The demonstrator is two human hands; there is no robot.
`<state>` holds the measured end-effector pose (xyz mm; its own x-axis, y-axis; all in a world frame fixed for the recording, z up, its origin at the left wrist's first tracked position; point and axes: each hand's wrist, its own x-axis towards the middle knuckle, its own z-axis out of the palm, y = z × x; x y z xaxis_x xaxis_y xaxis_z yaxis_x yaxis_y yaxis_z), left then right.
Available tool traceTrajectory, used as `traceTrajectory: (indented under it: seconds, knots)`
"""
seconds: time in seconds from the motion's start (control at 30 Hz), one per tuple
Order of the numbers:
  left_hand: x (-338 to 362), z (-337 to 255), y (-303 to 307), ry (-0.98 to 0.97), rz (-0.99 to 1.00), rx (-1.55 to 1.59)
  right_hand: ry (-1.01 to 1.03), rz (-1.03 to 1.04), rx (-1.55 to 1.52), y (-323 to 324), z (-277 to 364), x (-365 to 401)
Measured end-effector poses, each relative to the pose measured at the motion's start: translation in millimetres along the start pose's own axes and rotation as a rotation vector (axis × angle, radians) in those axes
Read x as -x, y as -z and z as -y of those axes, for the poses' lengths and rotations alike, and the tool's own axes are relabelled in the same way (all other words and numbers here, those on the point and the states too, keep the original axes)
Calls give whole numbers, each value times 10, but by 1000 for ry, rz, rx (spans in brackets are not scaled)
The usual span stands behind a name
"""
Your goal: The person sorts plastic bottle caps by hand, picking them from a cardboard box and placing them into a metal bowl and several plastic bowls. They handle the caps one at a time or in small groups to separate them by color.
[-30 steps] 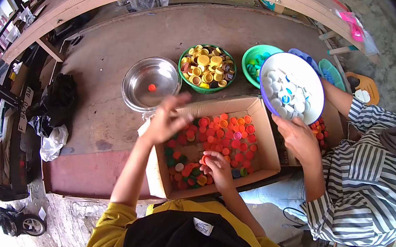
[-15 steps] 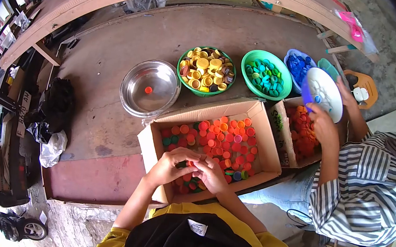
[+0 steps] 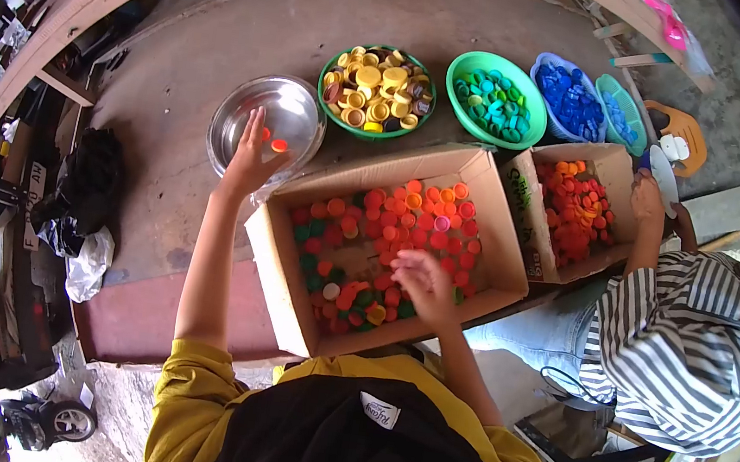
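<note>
My left hand [image 3: 253, 161] is stretched out over the near side of a shiny metal bowl [image 3: 218, 118], its fingers extended. Beside the fingers, an orange-red bottle cap [image 3: 279, 145] shows in the bowl, with another partly hidden behind them. Over the large cardboard box [image 3: 272, 298], my right hand [image 3: 426, 290] hovers with slightly bent, parted fingers; I see nothing in it. Many caps lie in this box, mostly red and orange [image 3: 390, 218], with some green ones and a white cap [image 3: 330, 291] among them.
Along the table stand a bowl of yellow and brown caps [image 3: 378, 87], a green bowl [image 3: 463, 64] of green caps and blue caps [image 3: 570, 98] in a basin. A smaller box [image 3: 521, 223] holds red caps. At right, a co-worker in a striped shirt [image 3: 682, 347] holds a white-and-blue bowl [image 3: 663, 181].
My hands were together over the box and have parted. The left reached forward to the metal bowl, where a second cap now shows. The co-worker's bowl moved right and down.
</note>
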<state>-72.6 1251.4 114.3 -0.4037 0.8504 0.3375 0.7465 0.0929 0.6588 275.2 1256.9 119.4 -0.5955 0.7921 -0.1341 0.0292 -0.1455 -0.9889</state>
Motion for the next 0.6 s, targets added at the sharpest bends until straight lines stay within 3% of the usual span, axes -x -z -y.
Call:
traceTrajectory:
  seconds: [0.17, 0.27, 0.37, 0.5, 0.6]
  knots:
    - [336, -375, 83, -62, -74, 47, 174, -357, 362, 450, 30, -28]
    - [716, -633, 125, 86, -169, 124, 204, -482, 392, 760, 24, -33]
    - [1104, -732, 147, 168, -209, 172, 223, -538, 721, 942, 121, -38]
    - [1536, -679, 145, 273, -257, 164, 110, -261, 944, 894, 335, -115]
    - [1695, -642, 179, 340, -286, 185, 259, -85, 1045, 876, -30, -410]
